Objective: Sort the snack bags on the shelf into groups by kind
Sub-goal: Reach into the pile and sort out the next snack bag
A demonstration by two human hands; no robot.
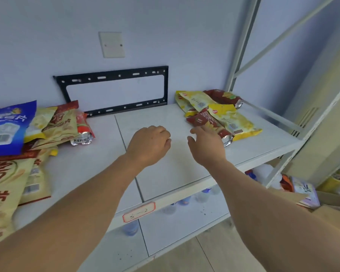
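Left hand (148, 143) loosely curled, right hand (206, 143) spread, both empty over white shelf (98, 163). Right hand near mixed yellow and dark-red foil snack bags (218, 116) at right; left pile of beige, blue and red snack bags (28, 138) also mixed, so sorting looks barely begun.

Yellow and maroon snack bags (216, 112) heaped right on white shelf (165, 173), beige and blue bags (18, 146) piled left

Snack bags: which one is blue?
The blue bag, far left, on top of the pile there. The other bags are yellow, tan or dark red.
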